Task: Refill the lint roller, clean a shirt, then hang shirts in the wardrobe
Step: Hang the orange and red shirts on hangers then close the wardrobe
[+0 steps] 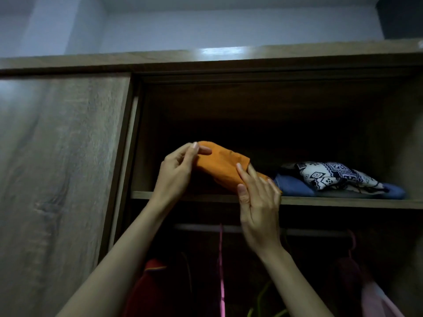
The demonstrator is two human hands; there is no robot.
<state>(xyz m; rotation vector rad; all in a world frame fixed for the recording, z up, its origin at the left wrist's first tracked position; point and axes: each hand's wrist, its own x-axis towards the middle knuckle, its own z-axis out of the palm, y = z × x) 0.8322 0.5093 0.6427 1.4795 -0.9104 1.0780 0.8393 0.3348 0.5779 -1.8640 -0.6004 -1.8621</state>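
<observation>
Both bare forearms raised, reaching up into the open section of the brown wood-grain wardrobe (pixel 57 179). Left hand (pixel 176 172): wrist bent, thumb and fingertips closed together, pinching the upper left end of the orange folded fabric garment (pixel 219 168). Right hand (pixel 258 202): back towards the camera, fingers nearly straight and laid against the garment's lower right part, thumb at its lower edge; no closed pinch visible on this side. The garment sits at the left end of the wardrobe's upper wooden shelf (pixel 343 203), tilted down to the right, just above the shelf's front edge. Beside it to the right: a blue folded cloth (pixel 293 185) with a black-and-white patterned cloth (pixel 332 177) on top. Below the shelf: a hanging rail (pixel 320 233), a pink hanger (pixel 220 248), a red garment (pixel 151 282).
</observation>
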